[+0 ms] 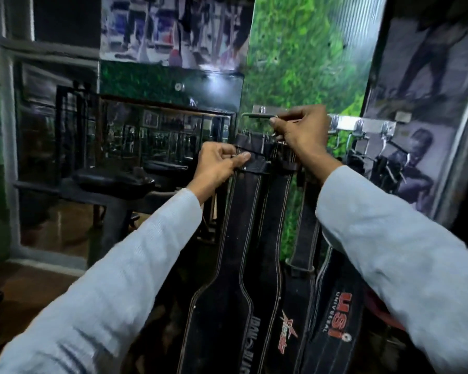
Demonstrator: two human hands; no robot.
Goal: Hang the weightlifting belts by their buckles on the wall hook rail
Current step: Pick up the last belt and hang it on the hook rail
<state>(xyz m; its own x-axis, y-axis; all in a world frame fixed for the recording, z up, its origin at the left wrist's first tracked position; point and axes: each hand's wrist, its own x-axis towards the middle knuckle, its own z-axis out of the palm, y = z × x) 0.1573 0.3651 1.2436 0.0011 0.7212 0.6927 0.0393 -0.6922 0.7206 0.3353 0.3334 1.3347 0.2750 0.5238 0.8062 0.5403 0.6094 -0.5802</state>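
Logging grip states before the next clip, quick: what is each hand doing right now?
Left hand: closed, pinching the top of the black belt.
Right hand: closed on the buckle by the hook.

Dim, smeared blur (edges warped)

A wall of green artificial foliage [308, 63] is filling the middle of the room, catching bright light near its top. To its left, a large mirror [168, 136] is reflecting dim gym equipment, and a glossy dark panel [170, 87] above it is throwing back a white glare. A blurred poster [173, 28] is hanging over that panel. On the right, a black-and-white mural [422, 109] is covering the wall. A black padded bench [111, 182] is standing at the left, and the brown floor [38, 282] is shining faintly below it.
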